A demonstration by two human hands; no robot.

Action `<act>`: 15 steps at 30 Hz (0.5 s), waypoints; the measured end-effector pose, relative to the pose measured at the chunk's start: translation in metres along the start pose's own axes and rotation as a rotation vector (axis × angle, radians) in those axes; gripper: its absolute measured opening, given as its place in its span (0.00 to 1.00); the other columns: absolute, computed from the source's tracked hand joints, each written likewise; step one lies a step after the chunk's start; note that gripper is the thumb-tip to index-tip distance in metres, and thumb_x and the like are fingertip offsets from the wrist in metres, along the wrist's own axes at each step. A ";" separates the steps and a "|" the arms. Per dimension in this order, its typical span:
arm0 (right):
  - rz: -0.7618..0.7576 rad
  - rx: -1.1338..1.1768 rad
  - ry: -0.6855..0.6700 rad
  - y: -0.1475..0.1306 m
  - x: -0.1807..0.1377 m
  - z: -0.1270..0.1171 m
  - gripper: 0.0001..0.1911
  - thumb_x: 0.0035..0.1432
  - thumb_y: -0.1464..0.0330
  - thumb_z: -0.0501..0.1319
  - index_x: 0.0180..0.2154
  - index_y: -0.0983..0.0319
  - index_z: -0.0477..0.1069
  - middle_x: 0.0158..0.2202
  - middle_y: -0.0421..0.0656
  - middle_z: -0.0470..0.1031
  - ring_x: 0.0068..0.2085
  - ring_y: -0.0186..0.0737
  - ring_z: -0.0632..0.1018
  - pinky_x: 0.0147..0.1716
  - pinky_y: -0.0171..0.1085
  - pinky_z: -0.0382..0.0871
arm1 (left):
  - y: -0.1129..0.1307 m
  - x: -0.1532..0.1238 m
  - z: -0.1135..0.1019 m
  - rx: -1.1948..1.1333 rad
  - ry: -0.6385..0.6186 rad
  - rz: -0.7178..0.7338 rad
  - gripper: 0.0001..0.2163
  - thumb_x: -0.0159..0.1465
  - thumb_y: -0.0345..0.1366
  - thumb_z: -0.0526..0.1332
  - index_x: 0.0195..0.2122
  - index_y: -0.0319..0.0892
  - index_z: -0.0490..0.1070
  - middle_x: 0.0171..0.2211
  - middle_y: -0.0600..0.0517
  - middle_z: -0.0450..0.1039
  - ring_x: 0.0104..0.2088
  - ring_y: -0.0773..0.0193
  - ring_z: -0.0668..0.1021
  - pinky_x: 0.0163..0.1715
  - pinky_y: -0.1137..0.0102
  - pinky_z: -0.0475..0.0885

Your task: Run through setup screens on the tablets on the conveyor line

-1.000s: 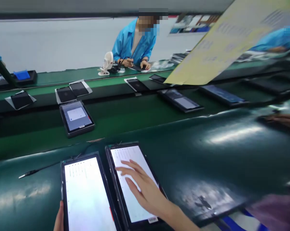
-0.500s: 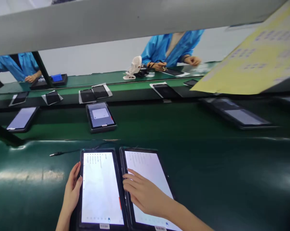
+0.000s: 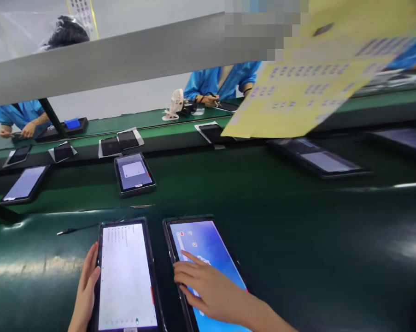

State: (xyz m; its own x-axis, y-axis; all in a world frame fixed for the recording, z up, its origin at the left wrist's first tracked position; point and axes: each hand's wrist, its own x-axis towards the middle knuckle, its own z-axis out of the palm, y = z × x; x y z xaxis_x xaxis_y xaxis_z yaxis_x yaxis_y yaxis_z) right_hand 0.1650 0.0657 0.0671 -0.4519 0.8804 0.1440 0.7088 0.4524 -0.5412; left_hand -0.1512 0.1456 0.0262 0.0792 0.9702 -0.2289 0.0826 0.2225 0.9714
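Observation:
Two tablets lie side by side on the dark green bench in front of me. The left tablet (image 3: 126,276) shows a white screen with small text at its top. My left hand (image 3: 85,290) rests against its left edge, fingers along the frame. The right tablet (image 3: 208,263) shows a blue home screen with icons. My right hand (image 3: 204,286) lies over its lower half, the index finger stretched out and touching the screen. Neither hand holds anything.
A thin cable (image 3: 74,228) lies left of the tablets. Several more tablets (image 3: 134,173) and dark phones (image 3: 118,144) sit on the green conveyor beyond. A yellow sheet (image 3: 297,92) hangs at upper right. People in blue coats (image 3: 221,80) work at the far side.
The right tablet's screen has turned from white to a blue home screen. My left hand came up along the left tablet's edge. The view has risen and shifted slightly.

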 end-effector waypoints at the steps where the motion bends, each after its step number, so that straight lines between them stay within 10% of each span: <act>1: 0.062 0.018 0.059 0.008 -0.012 -0.004 0.13 0.63 0.72 0.48 0.42 0.59 0.69 0.42 0.44 0.71 0.46 0.43 0.72 0.57 0.50 0.61 | -0.001 -0.001 0.002 0.007 0.009 0.004 0.25 0.63 0.46 0.56 0.61 0.50 0.56 0.66 0.54 0.51 0.65 0.59 0.53 0.64 0.63 0.49; 6: 0.433 -0.055 0.497 0.036 -0.072 -0.014 0.13 0.69 0.67 0.45 0.53 0.57 0.60 0.53 0.47 0.66 0.56 0.47 0.66 0.52 0.52 0.68 | -0.002 -0.001 0.006 0.125 0.040 -0.063 0.26 0.62 0.51 0.56 0.61 0.55 0.56 0.66 0.58 0.51 0.64 0.52 0.55 0.63 0.57 0.52; 15: 0.244 -0.161 0.234 0.003 -0.043 0.014 0.13 0.67 0.75 0.43 0.49 0.60 0.59 0.52 0.47 0.66 0.63 0.49 0.53 0.57 0.61 0.56 | 0.006 0.028 0.007 0.196 -0.068 -0.030 0.31 0.62 0.53 0.55 0.64 0.53 0.50 0.67 0.54 0.46 0.65 0.51 0.55 0.62 0.56 0.55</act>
State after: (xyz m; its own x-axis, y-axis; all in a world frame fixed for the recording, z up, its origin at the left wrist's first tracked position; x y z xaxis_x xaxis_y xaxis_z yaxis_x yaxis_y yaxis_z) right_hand 0.1789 0.0276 0.0481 -0.1364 0.9653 0.2225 0.8649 0.2256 -0.4484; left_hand -0.1419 0.1732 0.0255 0.1401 0.9533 -0.2677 0.2773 0.2217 0.9348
